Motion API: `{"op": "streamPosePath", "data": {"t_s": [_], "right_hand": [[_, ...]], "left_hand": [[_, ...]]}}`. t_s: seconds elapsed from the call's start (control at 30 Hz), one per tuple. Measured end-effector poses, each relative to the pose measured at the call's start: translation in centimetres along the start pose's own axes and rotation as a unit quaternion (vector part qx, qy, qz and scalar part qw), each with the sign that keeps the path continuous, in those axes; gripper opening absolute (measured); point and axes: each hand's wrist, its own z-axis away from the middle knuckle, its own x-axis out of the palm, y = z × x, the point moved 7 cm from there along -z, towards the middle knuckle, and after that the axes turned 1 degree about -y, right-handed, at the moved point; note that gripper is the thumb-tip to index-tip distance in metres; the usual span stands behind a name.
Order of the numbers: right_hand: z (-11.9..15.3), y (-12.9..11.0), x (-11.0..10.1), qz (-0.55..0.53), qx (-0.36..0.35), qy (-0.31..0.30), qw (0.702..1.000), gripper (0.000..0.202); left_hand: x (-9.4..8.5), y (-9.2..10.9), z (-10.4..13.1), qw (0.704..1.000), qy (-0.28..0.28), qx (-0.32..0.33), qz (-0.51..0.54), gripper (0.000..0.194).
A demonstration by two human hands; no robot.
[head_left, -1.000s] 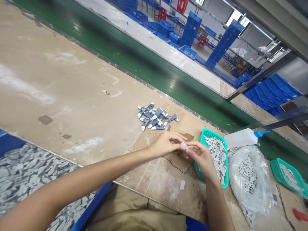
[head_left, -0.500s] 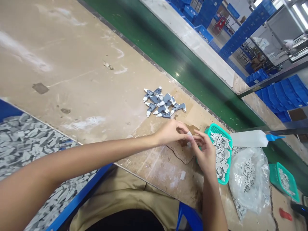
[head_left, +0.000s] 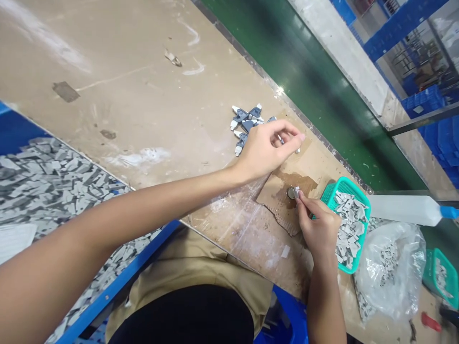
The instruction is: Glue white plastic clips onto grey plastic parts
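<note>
My left hand (head_left: 270,145) is over the pile of grey-and-white plastic parts (head_left: 247,125), hiding much of it. Its thumb and fingertips come together; whatever is between them, if anything, cannot be made out. Lower down, my right hand (head_left: 320,227) pinches a small white plastic piece (head_left: 297,191) between thumb and forefinger. That piece is right beside a small round dish (head_left: 290,193), on a wet-stained sheet of cardboard (head_left: 274,203). I cannot tell whether the piece touches the dish.
Right of my right hand stands a green basket (head_left: 366,224) of grey pieces. Beyond it are a white bottle (head_left: 405,208) with a blue tip, a clear plastic bag (head_left: 409,267) of small parts and another green basket (head_left: 428,270). A blue-edged bin (head_left: 107,298) of grey pieces adjoins the table.
My hands, together before, are now apart. The left has moved up over the parts pile; the right has lowered to the round dish with the white piece. The view has shifted.
</note>
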Motion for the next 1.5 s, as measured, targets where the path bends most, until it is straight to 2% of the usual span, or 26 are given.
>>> {"op": "streamPosePath", "data": {"t_s": [0.27, 0.47, 0.97, 1.13, 1.5], "right_hand": [[-0.1, -0.6, 0.3, 0.041, -0.033, -0.018, 0.998, 0.020], [0.0, -0.4, 0.6, 0.045, -0.024, -0.037, 0.998, 0.024], [0.0, -0.7, 0.9, 0.069, -0.045, -0.042, 0.996, 0.027], [-0.1, -0.6, 0.8, 0.055, -0.031, -0.041, 0.997, 0.026], [-0.1, 0.0, -0.9, -0.033, 0.030, 0.026, 0.999, 0.021]], "left_hand": [[0.4, 0.3, 0.3, 0.999, -0.026, 0.018, -0.022, 0.015], [0.4, 0.3, 0.4, 0.999, -0.039, -0.007, -0.032, 0.016], [1.1, 0.2, 0.7, 0.998, -0.054, -0.011, -0.030, 0.012], [1.1, 0.2, 0.8, 0.998, -0.053, -0.015, -0.034, 0.013], [0.6, -0.6, 0.0, 0.999, -0.041, -0.021, -0.027, 0.016]]}}
